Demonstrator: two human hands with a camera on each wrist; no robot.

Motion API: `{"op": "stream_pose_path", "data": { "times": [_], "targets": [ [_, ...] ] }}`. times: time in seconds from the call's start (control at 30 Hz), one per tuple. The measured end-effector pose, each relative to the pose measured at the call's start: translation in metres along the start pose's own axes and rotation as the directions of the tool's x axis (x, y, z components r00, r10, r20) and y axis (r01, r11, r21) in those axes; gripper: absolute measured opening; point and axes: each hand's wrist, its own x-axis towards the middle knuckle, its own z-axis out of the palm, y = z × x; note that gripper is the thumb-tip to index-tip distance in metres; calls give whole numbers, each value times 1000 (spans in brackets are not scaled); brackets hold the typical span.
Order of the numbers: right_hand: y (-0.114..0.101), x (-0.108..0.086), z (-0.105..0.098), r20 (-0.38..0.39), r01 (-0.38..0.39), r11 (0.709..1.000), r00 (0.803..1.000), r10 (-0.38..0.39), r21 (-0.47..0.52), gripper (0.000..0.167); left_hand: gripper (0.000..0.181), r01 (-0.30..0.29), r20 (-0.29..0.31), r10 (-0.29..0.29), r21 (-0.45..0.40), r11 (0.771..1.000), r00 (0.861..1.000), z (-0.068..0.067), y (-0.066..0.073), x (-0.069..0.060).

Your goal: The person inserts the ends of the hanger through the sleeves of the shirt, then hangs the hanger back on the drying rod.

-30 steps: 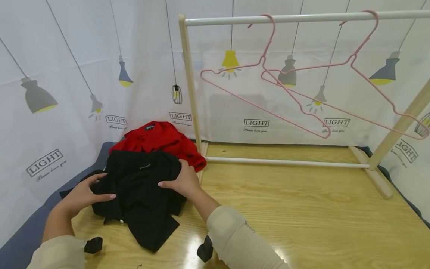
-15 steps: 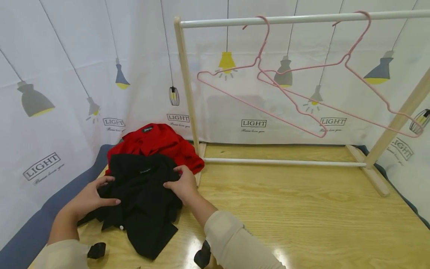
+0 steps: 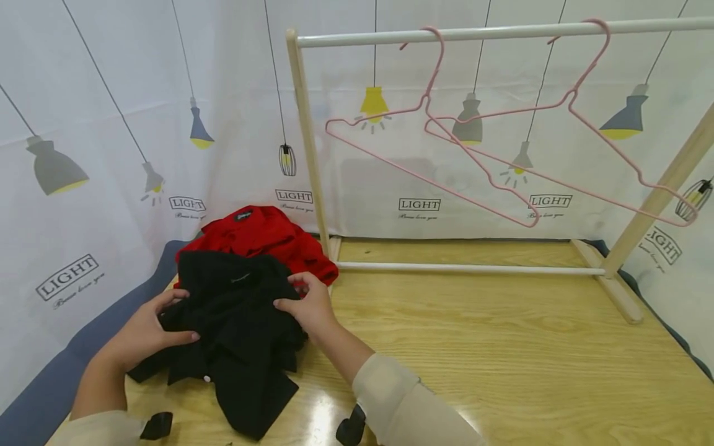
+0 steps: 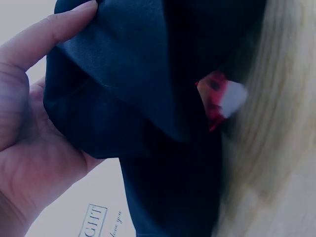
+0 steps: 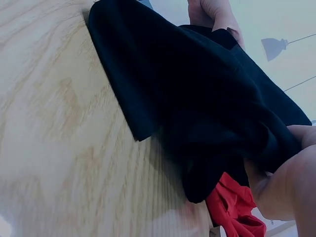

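Observation:
A black shirt [image 3: 240,328] with a small label at its neck and a white button hangs bunched between my two hands, its lower part over the tabletop. My left hand [image 3: 146,325] grips its left side; in the left wrist view the thumb [image 4: 59,32] lies over the cloth and the other fingers are hidden behind it. At the shirt's right edge, my right hand [image 3: 312,306] pinches the fabric, with the thumb in front and the fingers partly hidden. Just behind lies a crumpled red garment [image 3: 262,229], partly covered by the black shirt.
A clothes rack with wooden posts [image 3: 309,142] and a white top rail [image 3: 502,30] stands behind and to the right. Two pink hangers [image 3: 385,155] hang on it. Beneath is a wood-grain table [image 3: 474,347], backed by a white printed curtain [image 3: 234,93].
My left hand has drawn slightly inward, and the shirt's left side has come in with it. Both hands keep their hold. The head view has shifted a little.

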Motion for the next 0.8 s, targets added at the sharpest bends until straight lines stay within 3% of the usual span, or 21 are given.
{"op": "stream_pose_path", "data": {
  "times": [0.27,0.53,0.8],
  "targets": [
    [-8,-5,-15,27,-58,997,998,57,48,38,80,-76,-27,77,26,997,997,3,20,-1],
    [-16,-8,-30,47,22,999,999,-24,37,36,73,-152,-49,155,56,987,987,11,40,0],
    [-32,-13,-59,83,60,998,995,-61,20,35,73,-183,-80,187,55,982,979,24,60,2]
  ]
}}
